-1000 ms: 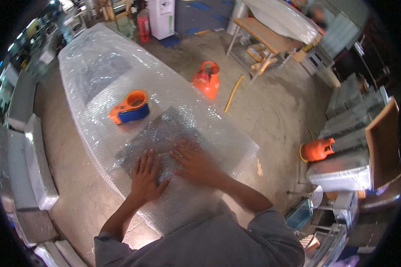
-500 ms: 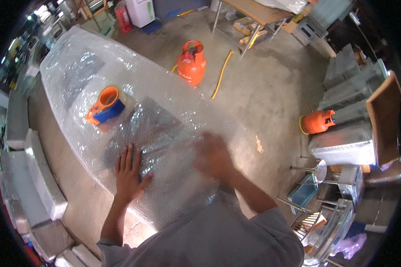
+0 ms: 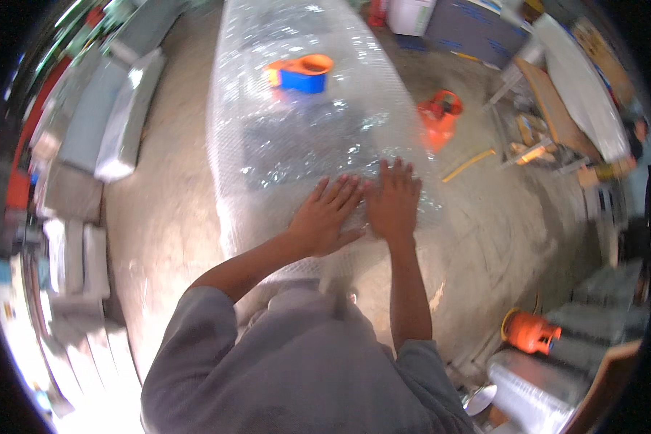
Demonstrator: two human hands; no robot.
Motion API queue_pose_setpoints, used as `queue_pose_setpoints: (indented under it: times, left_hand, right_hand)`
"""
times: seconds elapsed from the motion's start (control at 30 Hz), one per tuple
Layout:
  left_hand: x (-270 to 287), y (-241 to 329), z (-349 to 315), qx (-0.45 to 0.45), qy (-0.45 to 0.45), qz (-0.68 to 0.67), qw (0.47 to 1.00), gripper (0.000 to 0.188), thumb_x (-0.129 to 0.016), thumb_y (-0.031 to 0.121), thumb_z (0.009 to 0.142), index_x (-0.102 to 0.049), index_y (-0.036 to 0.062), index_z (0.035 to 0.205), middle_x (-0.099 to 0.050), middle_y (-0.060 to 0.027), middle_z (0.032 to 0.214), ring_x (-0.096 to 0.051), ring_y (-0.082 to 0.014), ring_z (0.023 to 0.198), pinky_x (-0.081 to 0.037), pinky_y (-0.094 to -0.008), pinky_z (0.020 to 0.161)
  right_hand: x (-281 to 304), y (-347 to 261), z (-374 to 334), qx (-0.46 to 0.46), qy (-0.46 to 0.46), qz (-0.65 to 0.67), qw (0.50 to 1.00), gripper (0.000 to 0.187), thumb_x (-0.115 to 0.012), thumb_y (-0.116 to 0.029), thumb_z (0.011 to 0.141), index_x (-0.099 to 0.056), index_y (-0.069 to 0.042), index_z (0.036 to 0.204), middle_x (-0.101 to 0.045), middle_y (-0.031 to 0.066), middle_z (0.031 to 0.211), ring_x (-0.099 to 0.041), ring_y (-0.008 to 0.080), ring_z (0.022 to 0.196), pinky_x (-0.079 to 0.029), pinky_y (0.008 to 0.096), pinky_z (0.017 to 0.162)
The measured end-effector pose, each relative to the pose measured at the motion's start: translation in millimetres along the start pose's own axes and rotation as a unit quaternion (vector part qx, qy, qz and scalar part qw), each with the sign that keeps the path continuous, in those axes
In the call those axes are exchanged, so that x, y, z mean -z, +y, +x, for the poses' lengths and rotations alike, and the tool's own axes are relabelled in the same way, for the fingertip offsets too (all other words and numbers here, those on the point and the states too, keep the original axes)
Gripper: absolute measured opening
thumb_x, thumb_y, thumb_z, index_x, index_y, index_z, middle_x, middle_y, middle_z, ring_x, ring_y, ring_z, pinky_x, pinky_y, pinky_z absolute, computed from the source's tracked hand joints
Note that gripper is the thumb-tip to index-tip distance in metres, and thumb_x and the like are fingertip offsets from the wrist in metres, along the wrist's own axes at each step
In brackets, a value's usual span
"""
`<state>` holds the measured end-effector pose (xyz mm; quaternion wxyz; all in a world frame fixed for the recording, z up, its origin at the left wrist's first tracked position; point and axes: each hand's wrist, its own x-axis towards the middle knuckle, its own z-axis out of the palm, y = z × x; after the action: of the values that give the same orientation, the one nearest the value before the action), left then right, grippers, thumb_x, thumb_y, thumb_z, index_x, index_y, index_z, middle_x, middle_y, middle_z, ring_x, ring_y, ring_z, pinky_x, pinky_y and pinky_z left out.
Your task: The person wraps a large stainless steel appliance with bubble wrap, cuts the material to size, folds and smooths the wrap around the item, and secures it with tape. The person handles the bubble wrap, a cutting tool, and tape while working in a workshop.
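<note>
A long sheet of clear bubble wrap (image 3: 228, 137) stretches away from me, with darker patches showing through it. My left hand (image 3: 327, 215) lies flat on its near part, fingers together but straight. Beside it, almost touching, my right hand (image 3: 394, 202) also rests palm down with its fingers stretched out, close to the right edge. Neither hand holds anything. Farther up on the wrap sits an orange and blue tape dispenser (image 3: 301, 78), out of reach of both hands.
On the floor to the right stand an orange gas cylinder (image 3: 438, 119) and a yellow hose (image 3: 468, 166). A second orange cylinder (image 3: 532, 331) is at the lower right, near wrapped boxes. A wooden-topped table (image 3: 557, 112) stands far right; long wrapped panels (image 3: 126, 119) lie at the left.
My view has turned, so the wrap now runs straight ahead. My hands, apart before, have come side by side. The right hand, blurred earlier, now lies flat.
</note>
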<state>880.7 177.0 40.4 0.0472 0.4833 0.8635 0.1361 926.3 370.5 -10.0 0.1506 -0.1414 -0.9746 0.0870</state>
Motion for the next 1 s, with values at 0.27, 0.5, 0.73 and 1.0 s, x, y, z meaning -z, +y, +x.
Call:
queue_pose_setpoints:
  times: [0.27,0.5,0.73,1.0]
  left_hand:
    - [8,-31,-184,0.179,-0.033,0.122,0.976,0.080,-0.047,0.062,0.099,-0.028,0.0126,0.159,-0.019,-0.0158,0.167,-0.013,-0.0326,0.156,-0.009,-0.0507,0.126]
    - [6,-2,-144,0.217,0.192,-0.011,0.957,0.087,-0.050,0.060,0.097,-0.030,-0.0012,0.155,-0.026,-0.0280,0.161,-0.021,-0.0430,0.151,-0.015,-0.0534,0.124]
    - [-6,-26,-144,0.259,0.117,0.060,0.957,0.095,-0.054,0.065,0.093,-0.028,-0.0011,0.156,-0.024,-0.0294,0.161,-0.019,-0.0414,0.153,-0.013,-0.0513,0.125]
    - [1,-7,-141,0.292,0.103,0.056,0.949,0.097,-0.063,0.057,0.090,-0.026,-0.0040,0.156,-0.021,-0.0324,0.161,-0.017,-0.0457,0.152,-0.012,-0.0550,0.124]
  right_hand:
    - [-7,6,-3,0.045,0.055,0.004,0.997,0.062,-0.047,-0.048,0.102,-0.048,-0.004,0.147,-0.041,0.0238,0.155,-0.033,0.0439,0.146,-0.021,0.0606,0.119]
    - [17,40,-5,0.111,-0.027,0.264,0.958,0.058,-0.058,-0.041,0.099,-0.053,-0.004,0.143,-0.047,0.0264,0.149,-0.035,0.0464,0.144,-0.024,0.0607,0.118]
    - [22,34,-25,0.170,0.008,0.005,0.985,0.067,-0.058,-0.049,0.097,-0.046,-0.010,0.150,-0.042,0.0285,0.152,-0.032,0.0498,0.144,-0.022,0.0652,0.117]
    - [29,60,-19,0.127,0.004,0.020,0.992,0.069,-0.057,-0.055,0.095,-0.048,-0.014,0.149,-0.041,0.0281,0.153,-0.030,0.0507,0.145,-0.020,0.0650,0.118]
